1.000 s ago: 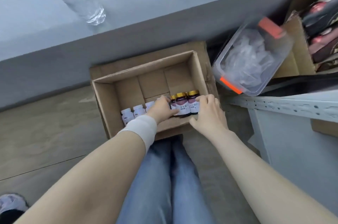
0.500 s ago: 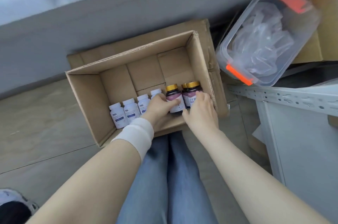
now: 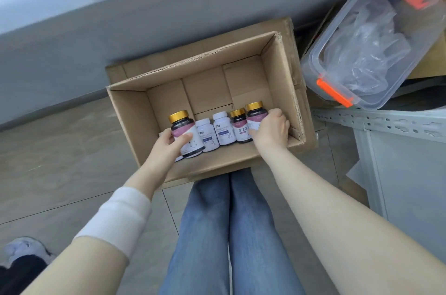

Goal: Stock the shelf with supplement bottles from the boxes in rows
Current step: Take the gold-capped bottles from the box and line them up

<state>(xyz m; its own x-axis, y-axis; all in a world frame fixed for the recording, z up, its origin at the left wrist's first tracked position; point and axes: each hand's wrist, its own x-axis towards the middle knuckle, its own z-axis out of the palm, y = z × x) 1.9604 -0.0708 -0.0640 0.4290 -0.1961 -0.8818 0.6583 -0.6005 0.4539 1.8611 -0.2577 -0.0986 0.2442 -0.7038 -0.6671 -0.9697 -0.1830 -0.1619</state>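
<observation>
Denim-clad legs (image 3: pixel 229 234) lay nearest. Beyond them, inside the cardboard box (image 3: pixel 130 121) on the floor, the left hand (image 3: pixel 169 145) had its fingers curled round a gold-capped dark bottle (image 3: pixel 184 129). The right hand (image 3: pixel 271 130) gripped a second dark bottle (image 3: pixel 254 113). White bottles (image 3: pixel 223 130) stood between them, and a clear bin (image 3: pixel 309 65) sat farther right.

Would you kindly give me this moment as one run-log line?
stage: picking from box | left hand: grips dark bottle | right hand: grips second dark bottle | also in box: white bottles, third dark bottle
</observation>
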